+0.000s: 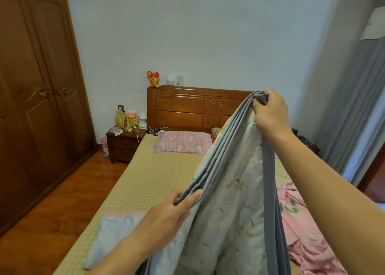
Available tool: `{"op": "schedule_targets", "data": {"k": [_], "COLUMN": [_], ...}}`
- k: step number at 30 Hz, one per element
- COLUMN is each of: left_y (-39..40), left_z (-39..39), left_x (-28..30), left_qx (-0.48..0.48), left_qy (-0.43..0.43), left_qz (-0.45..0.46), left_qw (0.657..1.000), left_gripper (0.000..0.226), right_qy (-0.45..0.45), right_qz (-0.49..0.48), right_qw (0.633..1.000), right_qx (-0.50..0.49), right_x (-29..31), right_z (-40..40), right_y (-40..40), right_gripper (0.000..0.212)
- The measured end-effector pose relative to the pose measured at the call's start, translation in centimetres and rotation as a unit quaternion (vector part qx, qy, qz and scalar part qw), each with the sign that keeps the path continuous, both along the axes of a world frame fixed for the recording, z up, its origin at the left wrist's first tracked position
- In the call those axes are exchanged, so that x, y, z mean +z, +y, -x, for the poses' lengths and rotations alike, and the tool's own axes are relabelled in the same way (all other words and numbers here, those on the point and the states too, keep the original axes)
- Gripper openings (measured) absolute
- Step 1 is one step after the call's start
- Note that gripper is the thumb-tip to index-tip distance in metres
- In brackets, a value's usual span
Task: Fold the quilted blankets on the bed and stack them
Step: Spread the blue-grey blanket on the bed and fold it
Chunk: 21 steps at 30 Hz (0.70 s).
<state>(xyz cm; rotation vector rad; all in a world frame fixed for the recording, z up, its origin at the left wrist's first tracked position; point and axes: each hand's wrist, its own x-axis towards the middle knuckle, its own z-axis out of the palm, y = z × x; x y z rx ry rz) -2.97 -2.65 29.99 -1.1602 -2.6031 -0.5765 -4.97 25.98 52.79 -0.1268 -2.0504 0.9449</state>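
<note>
A pale floral quilted blanket (233, 191) with grey edging hangs in layers above the bed (150, 181). My right hand (268, 114) grips its bunched grey corners up high, near the headboard line. My left hand (168, 216) pinches the stacked grey edges lower down, thumb on top and fingers underneath. The blanket's lower part drapes out of view at the bottom. A crumpled pink blanket (302, 229) lies on the bed's right side, partly hidden behind the floral one. A pale blue folded piece (112, 237) lies on the near left of the bed.
A yellow checked sheet covers the mattress. A pink checked pillow (183, 142) sits by the wooden headboard (198, 108). A cluttered nightstand (125, 143) stands to the left, a wooden wardrobe (35, 108) along the left wall, grey curtains (358, 108) on the right.
</note>
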Motion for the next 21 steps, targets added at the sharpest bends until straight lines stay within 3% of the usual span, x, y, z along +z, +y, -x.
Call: {"op": "schedule_targets", "data": {"k": [3,5,9,11,12,15,16,18,19,21], "left_y": [0.9,1.4,0.9,0.0,-0.7,-3.5,-4.4,-6.1,-6.9,-8.0], "left_z": [-0.4,-0.1,-0.1,-1.0,-1.4,-1.4,-0.7,2.2,3.8,6.6], "left_x": [-0.4,-0.7,-0.2,1.3,2.3,6.3,7.7,9.8,10.3,10.9], "left_qx": [0.072,0.135,0.181,0.153,0.128,0.042,0.037,0.124,0.184,0.257], "left_qy": [-0.04,-0.078,-0.251,-0.331,-0.342,-0.238,-0.211,-0.202,-0.221,-0.282], "left_qz": [-0.049,-0.1,-0.339,-0.414,-0.428,-0.386,-0.359,-0.295,-0.249,-0.176], "left_qw": [0.995,0.983,0.888,0.834,0.827,0.89,0.909,0.925,0.925,0.907], "left_gripper": [0.027,0.032,0.045,0.024,0.011,0.033,0.048,0.074,0.075,0.041], "right_qy": [-0.006,-0.015,-0.055,-0.03,0.009,0.112,0.099,0.024,-0.008,-0.022], "right_qz": [-0.006,-0.008,-0.038,-0.031,-0.018,0.014,0.013,0.023,0.035,0.025], "right_qw": [1.0,1.0,0.997,0.998,0.998,0.989,0.99,0.998,0.999,0.999], "right_qx": [-0.003,-0.012,-0.039,-0.053,-0.064,-0.099,-0.097,-0.052,-0.019,0.003], "right_x": [-0.3,-0.5,-0.4,-0.7,-0.8,-0.8,-0.7,-0.5,-0.7,-1.4], "right_z": [0.2,0.3,0.4,0.5,0.4,-0.1,0.1,0.9,1.3,1.9], "right_y": [0.0,0.0,0.8,1.5,1.7,1.9,2.2,2.9,2.9,2.4], "right_gripper": [0.005,0.006,0.006,0.007,0.008,0.013,0.014,0.009,0.009,0.011]}}
